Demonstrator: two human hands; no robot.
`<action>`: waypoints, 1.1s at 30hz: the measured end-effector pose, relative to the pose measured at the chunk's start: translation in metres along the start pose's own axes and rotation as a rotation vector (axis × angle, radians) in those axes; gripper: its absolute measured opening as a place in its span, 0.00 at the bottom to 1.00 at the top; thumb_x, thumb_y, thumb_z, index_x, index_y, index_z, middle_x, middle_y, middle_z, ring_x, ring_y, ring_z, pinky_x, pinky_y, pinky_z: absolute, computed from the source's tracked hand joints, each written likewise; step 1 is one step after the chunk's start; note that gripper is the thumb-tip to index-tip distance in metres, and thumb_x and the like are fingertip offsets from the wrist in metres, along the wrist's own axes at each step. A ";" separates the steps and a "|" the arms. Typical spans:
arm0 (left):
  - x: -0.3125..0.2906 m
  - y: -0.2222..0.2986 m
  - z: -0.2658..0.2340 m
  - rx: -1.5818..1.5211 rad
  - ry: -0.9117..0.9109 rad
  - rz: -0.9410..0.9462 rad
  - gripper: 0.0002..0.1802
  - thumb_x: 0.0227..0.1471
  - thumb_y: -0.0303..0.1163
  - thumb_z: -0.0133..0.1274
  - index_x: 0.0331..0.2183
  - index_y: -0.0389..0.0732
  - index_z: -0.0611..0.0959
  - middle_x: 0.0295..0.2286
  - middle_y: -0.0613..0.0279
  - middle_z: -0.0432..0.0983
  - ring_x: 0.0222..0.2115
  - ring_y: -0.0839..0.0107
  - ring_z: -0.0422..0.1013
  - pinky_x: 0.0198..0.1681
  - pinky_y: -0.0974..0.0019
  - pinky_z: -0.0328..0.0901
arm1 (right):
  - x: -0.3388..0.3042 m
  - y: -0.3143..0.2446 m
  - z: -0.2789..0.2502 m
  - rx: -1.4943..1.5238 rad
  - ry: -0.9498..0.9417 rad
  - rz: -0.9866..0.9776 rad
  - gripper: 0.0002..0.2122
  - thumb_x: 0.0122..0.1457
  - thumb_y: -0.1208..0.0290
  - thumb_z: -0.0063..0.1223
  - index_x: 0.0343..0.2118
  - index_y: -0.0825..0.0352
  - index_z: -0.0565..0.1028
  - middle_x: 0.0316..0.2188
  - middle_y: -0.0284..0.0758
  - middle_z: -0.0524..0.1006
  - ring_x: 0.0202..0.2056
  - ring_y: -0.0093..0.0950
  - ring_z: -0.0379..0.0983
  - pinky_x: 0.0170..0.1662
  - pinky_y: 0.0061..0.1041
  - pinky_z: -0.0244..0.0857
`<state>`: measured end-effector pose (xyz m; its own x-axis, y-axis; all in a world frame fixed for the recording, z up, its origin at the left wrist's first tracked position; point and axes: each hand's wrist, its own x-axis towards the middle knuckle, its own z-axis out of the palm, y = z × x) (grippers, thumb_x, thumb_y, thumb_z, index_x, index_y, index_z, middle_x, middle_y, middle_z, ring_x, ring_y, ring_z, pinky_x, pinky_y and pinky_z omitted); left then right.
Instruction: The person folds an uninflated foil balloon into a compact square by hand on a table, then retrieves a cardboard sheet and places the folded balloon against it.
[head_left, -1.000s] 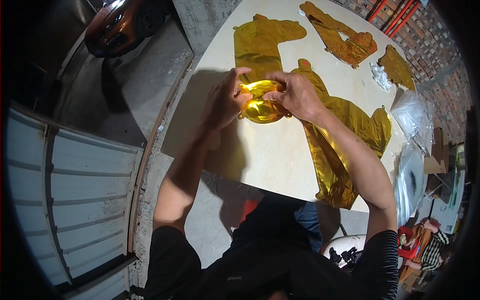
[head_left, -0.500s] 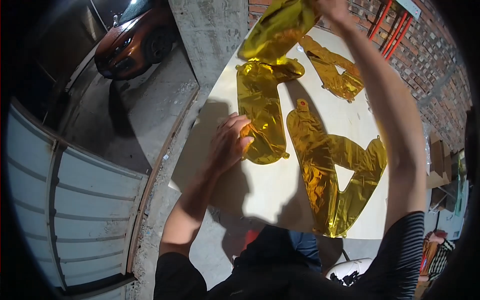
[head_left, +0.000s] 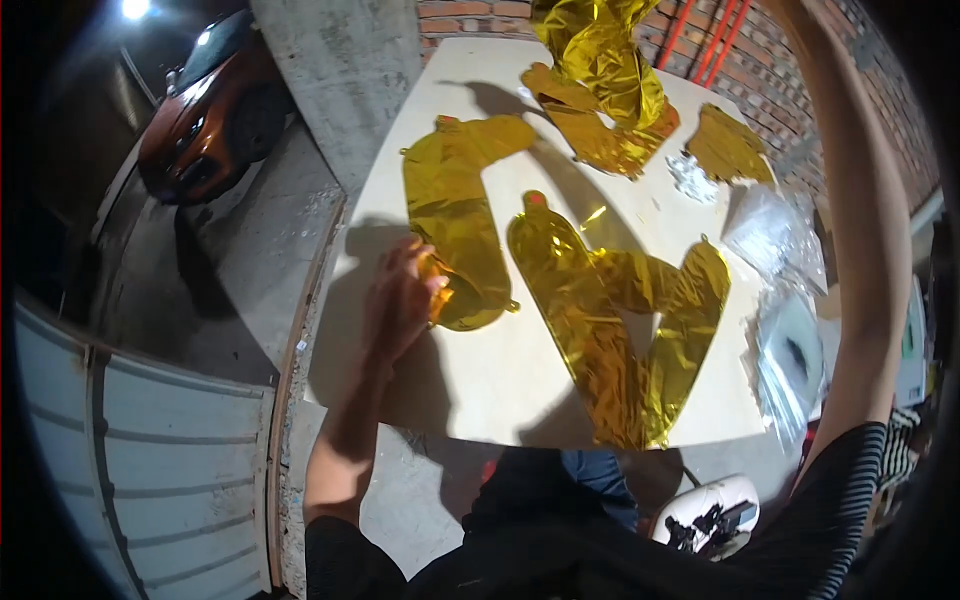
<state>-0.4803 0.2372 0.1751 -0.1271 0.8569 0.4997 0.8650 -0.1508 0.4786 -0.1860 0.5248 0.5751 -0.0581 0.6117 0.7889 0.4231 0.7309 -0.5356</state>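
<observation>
Pinning the lower end of a flat gold foil balloon (head_left: 452, 225) against the pale table (head_left: 500, 385) with the left hand (head_left: 400, 300): fingers curled loosely onto the foil's rounded bottom edge, partly closed, pressing more than gripping as far as I can see. Right arm goes up along the right side and out of the top of the frame; the right hand itself is not in view, so can't tell how it's closed, but a crumpled gold foil piece (head_left: 600, 55) hangs in the air at top centre, apparently lifted by it. Balloon under the left hand lies flat near the table's left edge, running up and away from the person. Beside it, apart, a larger uninflated foil shape (head_left: 620, 330) with two legs, another flat piece (head_left: 610, 140) behind, a small one (head_left: 740, 145) far right, clear plastic wrappers (head_left: 780, 300) at the right edge. Handling judgement: foil is very light, thin, limp, slick and crinkly; creases easily, could tear at seams or puncture. Best held at the seamed rim or the valve tab, with flat fingers, not pinched mid-panel. Orange car (head_left: 205, 110) parked off to the left below.
</observation>
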 end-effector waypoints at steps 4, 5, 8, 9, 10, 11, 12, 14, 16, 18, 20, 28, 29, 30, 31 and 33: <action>-0.004 0.046 -0.043 -0.279 -0.056 -0.324 0.35 0.58 0.48 0.63 0.55 0.30 0.77 0.52 0.39 0.77 0.53 0.46 0.75 0.59 0.52 0.69 | -0.084 -0.001 -0.033 0.812 -0.902 -0.194 0.15 0.68 0.65 0.60 0.52 0.68 0.82 0.42 0.38 0.86 0.33 0.25 0.81 0.35 0.32 0.78; -0.005 0.058 -0.054 -0.712 -0.109 -0.467 0.39 0.59 0.52 0.61 0.57 0.27 0.75 0.52 0.36 0.77 0.53 0.46 0.76 0.59 0.52 0.70 | -0.117 -0.009 -0.021 0.493 -0.655 -0.113 0.13 0.68 0.66 0.59 0.50 0.68 0.83 0.40 0.37 0.86 0.33 0.24 0.80 0.35 0.30 0.78; 0.047 0.128 -0.017 -1.313 -0.415 -0.413 0.52 0.61 0.65 0.54 0.60 0.22 0.69 0.52 0.29 0.74 0.54 0.43 0.75 0.62 0.48 0.69 | -0.197 0.019 -0.097 0.089 -0.439 -0.180 0.12 0.69 0.80 0.51 0.53 0.73 0.78 0.47 0.39 0.84 0.53 0.25 0.78 0.59 0.28 0.73; 0.058 0.145 0.000 -1.436 -0.541 -0.571 0.52 0.61 0.67 0.52 0.60 0.23 0.69 0.53 0.29 0.74 0.54 0.44 0.75 0.62 0.48 0.69 | -0.229 0.023 -0.099 0.186 -0.432 -0.078 0.12 0.68 0.83 0.51 0.52 0.74 0.78 0.45 0.38 0.84 0.53 0.27 0.79 0.59 0.30 0.73; 0.067 0.158 0.012 -1.545 -0.656 -0.740 0.53 0.61 0.68 0.51 0.61 0.24 0.69 0.53 0.30 0.74 0.54 0.44 0.75 0.62 0.48 0.69 | -0.260 0.012 -0.102 -0.042 -0.425 -0.080 0.12 0.65 0.88 0.51 0.50 0.74 0.78 0.45 0.37 0.84 0.50 0.28 0.80 0.58 0.29 0.73; 0.074 0.164 0.028 -1.539 -0.657 -0.735 0.53 0.61 0.68 0.51 0.61 0.24 0.69 0.53 0.30 0.74 0.54 0.44 0.75 0.62 0.48 0.69 | -0.286 0.019 -0.103 -0.038 -0.427 -0.031 0.13 0.60 0.92 0.51 0.46 0.74 0.78 0.42 0.37 0.84 0.47 0.29 0.81 0.56 0.28 0.74; 0.078 0.163 0.048 -1.604 -0.702 -0.750 0.53 0.61 0.69 0.49 0.60 0.24 0.69 0.54 0.32 0.74 0.54 0.45 0.75 0.61 0.48 0.70 | -0.311 0.018 -0.102 0.003 -0.439 0.001 0.15 0.55 0.94 0.48 0.43 0.73 0.77 0.41 0.37 0.84 0.45 0.28 0.82 0.54 0.27 0.74; 0.093 0.179 0.076 -1.606 -0.773 -0.727 0.54 0.60 0.73 0.47 0.59 0.25 0.70 0.53 0.37 0.76 0.53 0.49 0.76 0.58 0.50 0.72 | -0.349 0.013 -0.111 -0.046 -0.499 0.072 0.16 0.51 0.93 0.48 0.41 0.72 0.77 0.38 0.38 0.84 0.42 0.27 0.82 0.48 0.25 0.76; 0.106 0.179 0.104 -1.545 -0.820 -0.758 0.47 0.61 0.66 0.53 0.57 0.27 0.74 0.51 0.41 0.77 0.51 0.53 0.77 0.56 0.51 0.73 | -0.387 0.018 -0.117 -0.035 -0.470 0.075 0.15 0.50 0.92 0.50 0.40 0.71 0.77 0.40 0.39 0.85 0.39 0.29 0.83 0.43 0.27 0.77; 0.116 0.177 0.133 -1.413 -0.784 -0.744 0.43 0.61 0.61 0.58 0.56 0.28 0.75 0.51 0.42 0.77 0.49 0.54 0.78 0.54 0.51 0.73 | -0.417 0.030 -0.126 -0.077 -0.452 0.023 0.15 0.48 0.91 0.52 0.40 0.70 0.77 0.40 0.41 0.85 0.39 0.35 0.84 0.43 0.29 0.78; 0.127 0.164 0.155 -1.276 -0.728 -0.736 0.40 0.60 0.56 0.62 0.55 0.29 0.76 0.51 0.42 0.78 0.48 0.54 0.78 0.52 0.51 0.74 | -0.437 0.031 -0.132 -0.064 -0.466 0.016 0.16 0.47 0.91 0.54 0.40 0.70 0.77 0.40 0.42 0.85 0.40 0.38 0.84 0.43 0.30 0.78; 0.165 0.175 0.176 -0.706 -0.434 -0.690 0.22 0.51 0.31 0.72 0.43 0.30 0.82 0.36 0.54 0.83 0.33 0.62 0.80 0.40 0.57 0.78 | -0.482 0.047 -0.152 -0.085 -0.529 -0.037 0.15 0.45 0.85 0.64 0.39 0.70 0.81 0.42 0.42 0.84 0.46 0.44 0.83 0.51 0.37 0.78; 0.170 0.152 0.181 -0.772 -0.445 -0.665 0.23 0.47 0.28 0.73 0.43 0.29 0.81 0.33 0.57 0.81 0.26 0.66 0.78 0.33 0.61 0.77 | -0.486 0.048 -0.149 -0.077 -0.553 -0.090 0.16 0.45 0.83 0.66 0.41 0.70 0.83 0.46 0.41 0.84 0.51 0.43 0.81 0.57 0.40 0.75; 0.171 0.150 0.183 -0.766 -0.453 -0.684 0.23 0.47 0.28 0.73 0.43 0.29 0.81 0.33 0.57 0.81 0.26 0.66 0.78 0.33 0.61 0.77 | -0.487 0.049 -0.150 -0.067 -0.564 -0.075 0.16 0.45 0.83 0.66 0.41 0.70 0.83 0.46 0.41 0.84 0.51 0.43 0.81 0.57 0.40 0.75; 0.171 0.158 0.184 -0.702 -0.442 -0.635 0.23 0.48 0.27 0.73 0.43 0.29 0.81 0.31 0.57 0.81 0.24 0.68 0.76 0.29 0.63 0.75 | -0.487 0.048 -0.155 -0.110 -0.578 -0.087 0.17 0.45 0.83 0.66 0.42 0.69 0.83 0.48 0.41 0.84 0.53 0.43 0.80 0.60 0.42 0.73; 0.175 0.169 0.177 -0.599 -0.484 -0.576 0.23 0.48 0.25 0.72 0.45 0.29 0.81 0.30 0.58 0.80 0.21 0.71 0.74 0.22 0.67 0.71 | -0.491 0.049 -0.161 -0.164 -0.625 -0.079 0.17 0.49 0.80 0.65 0.45 0.67 0.84 0.52 0.39 0.82 0.58 0.43 0.77 0.65 0.47 0.67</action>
<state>-0.2700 0.4487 0.2159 -0.1248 0.9686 -0.2150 0.3240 0.2446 0.9139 0.0094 0.2114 0.2095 -0.5891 0.6551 0.4731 0.5256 0.7554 -0.3914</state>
